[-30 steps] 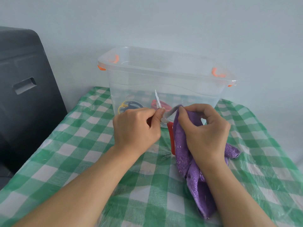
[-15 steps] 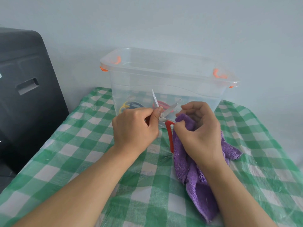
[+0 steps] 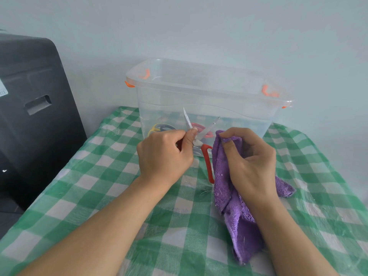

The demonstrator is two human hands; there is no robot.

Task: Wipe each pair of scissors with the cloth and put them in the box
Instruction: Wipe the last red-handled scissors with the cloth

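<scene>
green checked table cover under pale wall; left hand pinches red scissors, right hand pinches purple cloth.

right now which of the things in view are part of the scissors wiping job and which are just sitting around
Part of the job:
- red-handled scissors, blades open, held in the left hand
- purple cloth, pinched by the right hand
- clear box with orange latches
- scissors already in the box

Just lying about:
- dark case at the left
- green checked tablecloth
</scene>
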